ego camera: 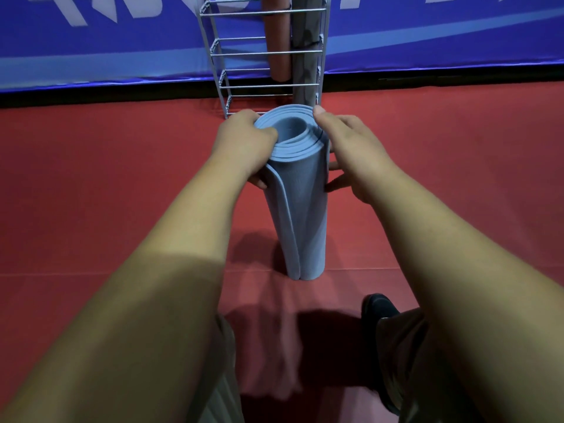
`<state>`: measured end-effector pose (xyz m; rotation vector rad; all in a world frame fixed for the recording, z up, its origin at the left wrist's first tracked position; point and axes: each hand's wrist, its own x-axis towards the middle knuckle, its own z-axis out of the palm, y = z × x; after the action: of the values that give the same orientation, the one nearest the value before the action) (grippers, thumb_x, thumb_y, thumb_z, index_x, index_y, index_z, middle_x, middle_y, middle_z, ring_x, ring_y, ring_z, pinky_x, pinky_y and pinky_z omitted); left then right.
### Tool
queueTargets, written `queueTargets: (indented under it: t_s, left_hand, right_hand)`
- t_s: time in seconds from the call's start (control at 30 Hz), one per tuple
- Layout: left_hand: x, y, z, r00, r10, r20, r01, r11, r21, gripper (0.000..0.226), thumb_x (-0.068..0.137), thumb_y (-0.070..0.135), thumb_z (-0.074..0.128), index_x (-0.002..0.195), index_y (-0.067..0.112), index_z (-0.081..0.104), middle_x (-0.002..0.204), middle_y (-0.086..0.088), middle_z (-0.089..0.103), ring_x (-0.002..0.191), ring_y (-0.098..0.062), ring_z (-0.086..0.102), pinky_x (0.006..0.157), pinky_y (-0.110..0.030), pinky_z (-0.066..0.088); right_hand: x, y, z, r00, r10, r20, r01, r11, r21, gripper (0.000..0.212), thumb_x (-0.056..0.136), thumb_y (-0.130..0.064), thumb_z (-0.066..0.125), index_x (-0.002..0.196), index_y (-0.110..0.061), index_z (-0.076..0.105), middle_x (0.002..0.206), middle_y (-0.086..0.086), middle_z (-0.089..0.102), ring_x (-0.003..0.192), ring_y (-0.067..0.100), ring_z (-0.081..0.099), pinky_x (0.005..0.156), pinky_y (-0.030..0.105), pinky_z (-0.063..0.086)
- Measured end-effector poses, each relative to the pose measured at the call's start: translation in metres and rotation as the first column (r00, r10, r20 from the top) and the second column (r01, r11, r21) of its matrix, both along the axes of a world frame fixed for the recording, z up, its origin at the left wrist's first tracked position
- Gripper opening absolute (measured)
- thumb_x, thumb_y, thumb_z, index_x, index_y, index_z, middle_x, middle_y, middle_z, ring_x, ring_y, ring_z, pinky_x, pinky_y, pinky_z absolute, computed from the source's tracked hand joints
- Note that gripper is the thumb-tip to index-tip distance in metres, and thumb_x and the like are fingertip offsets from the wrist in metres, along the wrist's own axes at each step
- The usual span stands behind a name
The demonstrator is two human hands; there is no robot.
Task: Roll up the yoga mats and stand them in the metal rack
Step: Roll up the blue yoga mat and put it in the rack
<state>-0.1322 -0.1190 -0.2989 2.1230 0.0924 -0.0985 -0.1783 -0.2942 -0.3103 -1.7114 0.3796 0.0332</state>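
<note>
Red padded floor [106,184] fills most of the view, with a seam running across it level with the foot of the roll. At the back is a blue banner [106,47] with a black strip under it. Its white lettering is cut off at the top, unreadable.

The rack [241,53], grey wire, stands on the floor against the banner. Two rolled mats are upright in it: a brown mat [279,41] and, just beside it to the right, a grey mat [305,56].

The blue mat [302,215] is rolled and stands upright on the floor, in front of the rack, not in it. Its loose outer edge runs down the left front.

Left grip [244,138] is clamped on the top of the blue mat, thumb hooked over the rim into the layers, fingers round the outside. Right grip [351,148] is clamped on the opposite side, thumb on the rim, fingers curled round the far side.

Rack top and the upper ends of both racked mats are cut off by the frame. The rack's foot is partly hidden behind the blue mat and left grip. Most fingers of both grips are hidden behind the roll. A dark shoe [378,306] and trouser leg [406,361] show lower right, partly covered by the forearm.
</note>
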Motion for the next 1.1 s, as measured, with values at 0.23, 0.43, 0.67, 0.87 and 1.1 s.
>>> queueTargets:
  t_s: [0.23, 0.43, 0.67, 0.87, 1.1]
  left_hand:
    - [-0.008, 0.029, 0.001, 0.988, -0.021, 0.156, 0.019, 1.000, 0.016, 0.036, 0.075, 0.013, 0.069, 0.105, 0.034, 0.070, 0.097, 0.004, 0.074, 0.077, -0.028, 0.077, 0.049, -0.052, 0.063]
    - [-0.003, 0.055, -0.021, 0.999, -0.041, -0.016, 0.042, 0.997, 0.063, 0.050, 0.076, -0.002, 0.069, 0.112, 0.031, 0.061, 0.096, -0.006, 0.072, 0.079, -0.028, 0.070, 0.055, -0.036, 0.057]
    - [-0.003, 0.083, -0.032, 0.938, -0.044, -0.344, 0.129, 0.965, 0.228, 0.063, 0.077, -0.004, 0.067, 0.135, 0.019, 0.052, 0.111, -0.024, 0.068, 0.092, -0.046, 0.074, 0.073, -0.071, 0.061]
    - [-0.006, 0.107, -0.030, 0.887, -0.067, -0.456, 0.252, 0.899, 0.358, 0.053, 0.088, -0.004, 0.066, 0.134, 0.019, 0.052, 0.111, -0.029, 0.070, 0.087, -0.051, 0.076, 0.070, -0.072, 0.061]
    - [-0.018, 0.132, -0.032, 0.913, -0.149, -0.380, 0.311, 0.857, 0.412, 0.096, 0.088, 0.012, 0.081, 0.164, 0.045, 0.032, 0.141, 0.002, 0.058, 0.102, -0.028, 0.067, 0.068, -0.032, 0.054]
  right_hand:
    - [0.010, 0.030, -0.005, 0.996, 0.017, 0.090, -0.003, 0.989, -0.148, 0.060, 0.060, -0.068, 0.079, 0.110, -0.038, 0.068, 0.119, 0.000, 0.072, 0.102, 0.018, 0.074, 0.078, 0.053, 0.067]
    - [0.020, 0.068, -0.028, 0.993, 0.113, -0.023, -0.113, 0.915, -0.387, 0.061, 0.064, -0.043, 0.081, 0.109, -0.022, 0.047, 0.122, 0.013, 0.060, 0.100, 0.037, 0.069, 0.084, 0.054, 0.063]
    - [0.023, 0.108, -0.045, 0.968, 0.208, -0.142, -0.252, 0.793, -0.555, 0.086, 0.074, -0.049, 0.079, 0.150, -0.028, 0.043, 0.136, 0.012, 0.045, 0.103, 0.039, 0.067, 0.086, 0.055, 0.064]
    - [0.014, 0.135, -0.048, 0.922, 0.331, -0.202, -0.377, 0.642, -0.668, 0.058, 0.079, -0.048, 0.070, 0.136, -0.046, 0.059, 0.122, 0.011, 0.051, 0.086, 0.032, 0.070, 0.082, 0.049, 0.065]
    - [-0.001, 0.162, -0.049, 0.922, 0.333, -0.199, -0.375, 0.633, -0.677, 0.057, 0.077, -0.033, 0.069, 0.134, -0.038, 0.064, 0.118, 0.008, 0.069, 0.087, 0.037, 0.074, 0.079, 0.052, 0.065]
